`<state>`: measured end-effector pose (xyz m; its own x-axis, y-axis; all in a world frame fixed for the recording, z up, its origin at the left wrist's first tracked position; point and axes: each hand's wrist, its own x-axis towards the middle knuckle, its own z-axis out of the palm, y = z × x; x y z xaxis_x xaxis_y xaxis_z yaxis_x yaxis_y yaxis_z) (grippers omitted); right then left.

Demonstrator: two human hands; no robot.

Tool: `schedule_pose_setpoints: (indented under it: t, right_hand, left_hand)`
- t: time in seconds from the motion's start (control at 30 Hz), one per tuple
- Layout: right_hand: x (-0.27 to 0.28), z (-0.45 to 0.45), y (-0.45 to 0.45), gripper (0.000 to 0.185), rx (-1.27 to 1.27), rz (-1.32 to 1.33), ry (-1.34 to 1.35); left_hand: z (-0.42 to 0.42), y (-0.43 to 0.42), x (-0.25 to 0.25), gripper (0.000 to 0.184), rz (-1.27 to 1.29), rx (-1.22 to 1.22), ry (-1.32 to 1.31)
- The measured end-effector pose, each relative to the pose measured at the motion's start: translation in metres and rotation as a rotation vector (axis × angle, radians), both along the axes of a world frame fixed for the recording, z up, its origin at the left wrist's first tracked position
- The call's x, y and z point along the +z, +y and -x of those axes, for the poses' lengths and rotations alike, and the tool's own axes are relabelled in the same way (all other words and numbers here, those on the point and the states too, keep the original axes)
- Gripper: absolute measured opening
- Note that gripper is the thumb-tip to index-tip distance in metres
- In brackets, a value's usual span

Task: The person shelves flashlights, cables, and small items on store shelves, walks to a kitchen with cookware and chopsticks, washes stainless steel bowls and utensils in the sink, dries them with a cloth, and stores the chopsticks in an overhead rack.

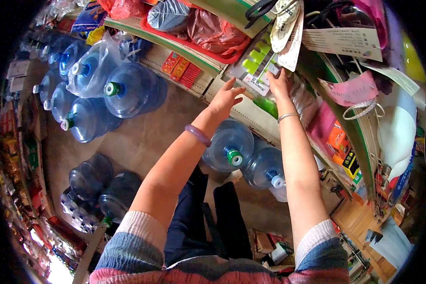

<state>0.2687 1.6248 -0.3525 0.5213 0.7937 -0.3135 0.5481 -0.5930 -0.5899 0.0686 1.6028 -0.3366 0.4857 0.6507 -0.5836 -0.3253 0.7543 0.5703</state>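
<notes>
My left hand (226,98) reaches toward the shelf with its fingers apart and nothing in them. A purple bangle is on that wrist. My right hand (278,85) is at the shelf, its thumb and fingers around the edge of a green-and-white package (259,86) with printed lettering. Bright green pieces (256,57) show in clear wrapping just beyond it. What kind of goods these are, I cannot make out. White paper tags (288,45) hang right above my right hand and cover part of the shelf there.
Large blue water bottles (132,90) stand on the floor at left, and others (228,144) are below the shelf under my arms. A red tray (189,35) holds bagged goods. Red packets (181,70) lie on the shelf. A big light bulb (396,137) hangs at right.
</notes>
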Motion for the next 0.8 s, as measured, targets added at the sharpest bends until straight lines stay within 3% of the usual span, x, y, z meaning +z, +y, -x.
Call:
schedule_pose_setpoints:
  t: [0.07, 0.13, 0.2, 0.27, 0.33, 0.37, 0.4, 0.43, 0.47, 0.5, 0.57, 0.63, 0.73, 0.8]
  right_hand:
    - [0.02, 0.002, -0.003, 0.073, 0.054, 0.028, -0.16]
    - [0.017, 0.006, -0.016, 0.062, 0.016, -0.12, -0.398]
    - [0.019, 0.015, -0.05, 0.053, -0.017, -0.416, -0.254]
    - [0.043, 0.046, -0.099, 0.049, -0.069, -0.532, -0.18]
    - [0.048, 0.074, -0.16, 0.041, -0.074, -0.541, -0.025]
    - [0.048, 0.083, -0.196, 0.039, -0.045, -0.274, -0.023]
    - [0.052, 0.101, -0.228, 0.034, 0.037, -0.341, -0.106]
    - [0.054, 0.12, -0.266, 0.028, -0.053, -0.372, 0.116]
    - [0.103, 0.137, -0.284, 0.026, -0.151, -0.277, 0.706]
    - [0.118, 0.146, -0.314, 0.026, -0.165, -0.216, 0.913]
    - [0.127, 0.165, -0.379, 0.026, -0.02, -0.16, 0.757]
    - [0.115, 0.173, -0.43, 0.026, 0.003, -0.151, 0.592]
    - [0.094, 0.175, -0.475, 0.027, -0.06, -0.217, 0.5]
    - [0.087, 0.17, -0.496, 0.027, -0.092, -0.277, 0.482]
  left_hand:
    - [0.002, -0.005, 0.006, 0.067, 0.006, 0.006, 0.068]
    - [0.006, -0.017, 0.008, 0.062, -0.041, -0.017, 0.128]
    - [0.014, -0.034, 0.008, 0.055, -0.148, -0.076, 0.181]
    - [0.025, -0.066, 0.03, 0.029, -0.137, -0.035, 0.055]
    - [0.036, -0.101, 0.063, 0.027, -0.167, -0.095, 0.031]
    - [0.043, -0.12, 0.082, 0.028, -0.141, -0.125, 0.04]
    - [0.05, -0.137, 0.113, 0.03, -0.135, -0.117, -0.007]
    - [0.059, -0.148, 0.146, 0.032, -0.095, -0.168, -0.067]
    - [0.063, -0.159, 0.182, 0.038, -0.038, -0.156, -0.137]
    - [0.068, -0.174, 0.201, 0.044, -0.084, -0.143, -0.261]
    - [0.076, -0.188, 0.271, 0.052, -0.148, -0.169, -0.507]
    - [0.076, -0.205, 0.317, 0.051, -0.272, -0.259, -0.939]
    - [0.042, -0.244, 0.375, 0.032, -0.297, -0.272, -1.634]
    - [0.022, -0.278, 0.408, 0.045, -0.333, -0.306, -1.71]
